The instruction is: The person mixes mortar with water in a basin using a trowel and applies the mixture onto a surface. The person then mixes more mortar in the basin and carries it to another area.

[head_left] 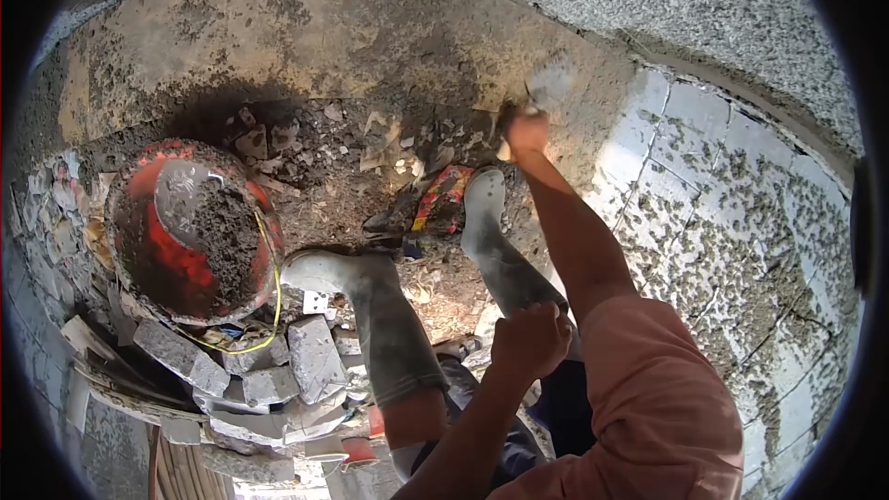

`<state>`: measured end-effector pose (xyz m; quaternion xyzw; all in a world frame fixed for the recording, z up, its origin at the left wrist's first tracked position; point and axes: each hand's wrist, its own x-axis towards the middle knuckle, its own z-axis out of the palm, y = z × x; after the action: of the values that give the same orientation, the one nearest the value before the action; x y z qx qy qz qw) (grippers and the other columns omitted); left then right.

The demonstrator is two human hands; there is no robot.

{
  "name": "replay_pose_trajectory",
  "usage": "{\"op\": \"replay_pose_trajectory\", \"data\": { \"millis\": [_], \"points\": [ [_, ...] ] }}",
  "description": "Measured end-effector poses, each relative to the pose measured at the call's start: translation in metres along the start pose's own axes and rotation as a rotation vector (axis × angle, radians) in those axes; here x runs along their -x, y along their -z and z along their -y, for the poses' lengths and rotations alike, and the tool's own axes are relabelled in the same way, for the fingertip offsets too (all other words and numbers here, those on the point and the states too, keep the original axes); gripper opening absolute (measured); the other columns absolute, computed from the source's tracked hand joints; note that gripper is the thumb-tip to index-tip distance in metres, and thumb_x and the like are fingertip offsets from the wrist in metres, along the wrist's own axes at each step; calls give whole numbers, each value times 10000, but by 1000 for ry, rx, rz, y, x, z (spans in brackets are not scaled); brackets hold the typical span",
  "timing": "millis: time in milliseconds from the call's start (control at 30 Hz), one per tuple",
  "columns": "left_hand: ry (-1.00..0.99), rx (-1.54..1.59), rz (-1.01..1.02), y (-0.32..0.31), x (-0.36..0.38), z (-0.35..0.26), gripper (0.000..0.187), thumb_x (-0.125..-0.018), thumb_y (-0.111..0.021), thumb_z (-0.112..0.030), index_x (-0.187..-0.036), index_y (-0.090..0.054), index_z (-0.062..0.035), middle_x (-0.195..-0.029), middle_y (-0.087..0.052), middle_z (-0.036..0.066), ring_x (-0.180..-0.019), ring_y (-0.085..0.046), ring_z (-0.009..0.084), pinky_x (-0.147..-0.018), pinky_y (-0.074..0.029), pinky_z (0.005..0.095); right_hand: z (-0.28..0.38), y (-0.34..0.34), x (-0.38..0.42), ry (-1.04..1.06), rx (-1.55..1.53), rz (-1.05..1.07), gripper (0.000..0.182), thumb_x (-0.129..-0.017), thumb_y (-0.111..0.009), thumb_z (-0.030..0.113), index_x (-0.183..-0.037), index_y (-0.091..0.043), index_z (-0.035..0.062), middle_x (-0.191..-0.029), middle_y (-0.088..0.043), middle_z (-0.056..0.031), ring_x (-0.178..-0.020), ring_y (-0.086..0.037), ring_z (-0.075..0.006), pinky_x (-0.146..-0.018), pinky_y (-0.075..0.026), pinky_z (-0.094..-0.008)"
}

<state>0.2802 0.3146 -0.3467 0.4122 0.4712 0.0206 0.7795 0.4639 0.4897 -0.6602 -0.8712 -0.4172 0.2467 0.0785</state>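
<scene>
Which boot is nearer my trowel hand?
The right rubber boot, toe close to your right hand; the left rubber boot is farther, beside the red tub.

Just one cam, head-worn, super wide fisheye look, facing forward and steeply down at the floor (pixel 319 162); left hand (pixel 532 341) pretty close, right hand (pixel 528 132) and boots (pixel 381 315) farther off.

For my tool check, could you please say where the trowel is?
In the head view, the blurred trowel is right of top centre, in the right hand, beyond the right boot.
</scene>
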Motion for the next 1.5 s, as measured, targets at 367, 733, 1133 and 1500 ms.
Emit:
{"op": "replay_pose_trajectory", "data": {
  "millis": [367,733,1133,1500],
  "points": [
    [11,2,4,-24,-15,-10,369,-935,-581,-314,-1158,-645,-28,-1083,-703,186,-1049,-689,353,-898,-525,496,64,39,37,331,160,222,371,-902,-633,241,-1079,-501,-57,-914,-685,-317,-883,-676,-503,-792,-550,-550],
    [40,59,44,-24,-23,-13,420,-942,-570,-351,-1189,-630,-16,-1104,-687,210,-1061,-674,363,-925,-506,493,110,23,63,811,476,368,321,-907,-617,197,-1107,-463,-1,-930,-680,-286,-842,-687,-461,-783,-549,-552],
    [109,49,72,-23,-31,-6,420,-943,-563,-376,-1171,-645,-34,-1123,-691,190,-1076,-673,351,-926,-503,485,45,37,81,500,367,375,339,-903,-619,207,-1124,-475,-6,-869,-675,-309,-833,-671,-500,-724,-536,-568],
    [20,97,2,-23,-25,-8,380,-930,-589,-364,-1077,-648,-18,-1057,-693,198,-1002,-687,354,-867,-529,489,128,36,40,991,475,233,329,-899,-637,209,-1149,-505,41,-812,-674,-268,-792,-661,-485,-688,-529,-565]
  ]
}}
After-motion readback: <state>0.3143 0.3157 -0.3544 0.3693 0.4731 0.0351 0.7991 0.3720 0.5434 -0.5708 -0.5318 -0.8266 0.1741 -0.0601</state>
